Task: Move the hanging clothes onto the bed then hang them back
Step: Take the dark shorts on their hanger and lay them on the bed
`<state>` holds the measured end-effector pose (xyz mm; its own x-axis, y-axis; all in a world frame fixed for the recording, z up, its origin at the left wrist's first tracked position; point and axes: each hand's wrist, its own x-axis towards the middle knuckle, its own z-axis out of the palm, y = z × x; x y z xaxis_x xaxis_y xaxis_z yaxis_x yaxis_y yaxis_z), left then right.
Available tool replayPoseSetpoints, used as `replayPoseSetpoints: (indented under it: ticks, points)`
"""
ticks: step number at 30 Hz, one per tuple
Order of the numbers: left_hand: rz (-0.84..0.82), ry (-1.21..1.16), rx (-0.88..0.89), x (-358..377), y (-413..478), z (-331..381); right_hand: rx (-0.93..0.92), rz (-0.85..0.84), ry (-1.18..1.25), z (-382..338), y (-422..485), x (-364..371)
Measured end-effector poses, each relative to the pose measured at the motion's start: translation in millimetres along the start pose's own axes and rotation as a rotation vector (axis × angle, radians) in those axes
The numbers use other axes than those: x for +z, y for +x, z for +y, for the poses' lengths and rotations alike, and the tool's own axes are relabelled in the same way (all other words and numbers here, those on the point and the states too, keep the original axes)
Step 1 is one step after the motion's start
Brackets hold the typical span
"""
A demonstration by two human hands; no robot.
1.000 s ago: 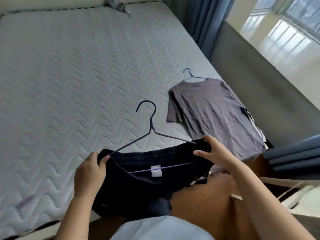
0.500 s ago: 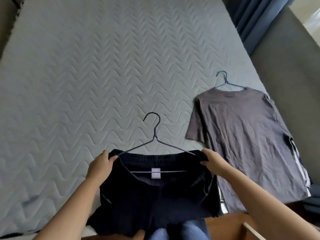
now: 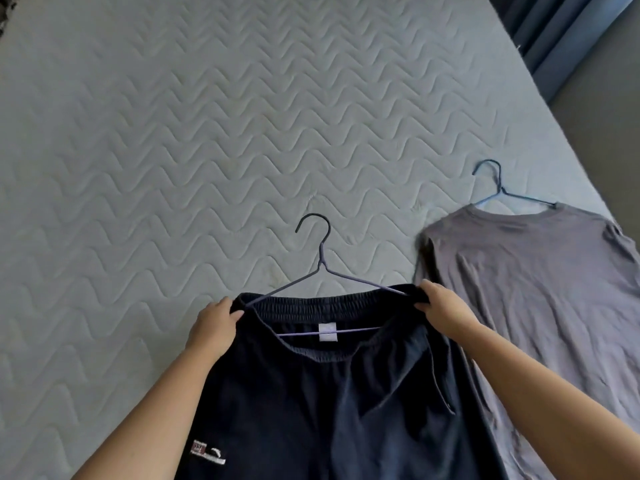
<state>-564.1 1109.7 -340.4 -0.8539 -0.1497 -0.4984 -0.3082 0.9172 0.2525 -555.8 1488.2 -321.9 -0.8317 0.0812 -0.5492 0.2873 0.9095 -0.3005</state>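
Note:
Dark navy shorts (image 3: 332,403) on a thin wire hanger (image 3: 320,261) lie spread at the near edge of the bed's quilted mattress (image 3: 173,150). My left hand (image 3: 214,323) pinches the left end of the elastic waistband, and my right hand (image 3: 446,311) pinches its right end. The hanger's hook points away from me over the mattress. To the right, a grey T-shirt (image 3: 540,289) lies flat on the bed on its own blue hanger (image 3: 498,192). The shorts overlap the shirt's near left edge.
Blue curtains (image 3: 561,32) hang at the top right, past the bed's corner. A grey padded surface (image 3: 609,119) runs along the bed's right side. A wide stretch of mattress lies to the left and beyond the shorts.
The shorts have moved forward from over the bed's edge onto the mattress, both hands still on the waistband. My view has tilted down and left, so the window has left the frame.

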Motion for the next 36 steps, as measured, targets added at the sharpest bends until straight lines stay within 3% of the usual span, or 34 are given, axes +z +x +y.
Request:
replayPoseSetpoints:
  ticks: [6, 13, 16, 23, 31, 34, 36]
  points:
    - [0.178, 0.045, -0.051, 4, 99, 18, 0.047, 0.089, 0.047, -15, 95, 2]
    - [0.096, -0.163, -0.164, 38, 200, 20, 0.151, 0.016, 0.163, -3, 192, 30]
    - [0.128, -0.283, -0.197, 43, 212, 12, 0.179, -0.016, 0.161, 2, 212, 33]
    - [-0.002, -0.320, -0.215, 33, 216, 13, 0.216, -0.110, 0.095, -5, 215, 30]
    - [-0.138, -0.091, -0.245, 22, 217, 29, 0.180, -0.015, 0.258, -1, 204, 32]
    - [-0.014, 0.141, -0.318, 14, 185, 50, 0.215, 0.049, 0.266, -9, 182, 30]
    - [0.130, 0.166, -0.266, 10, 151, 61, 0.180, 0.119, 0.195, -12, 153, 30]
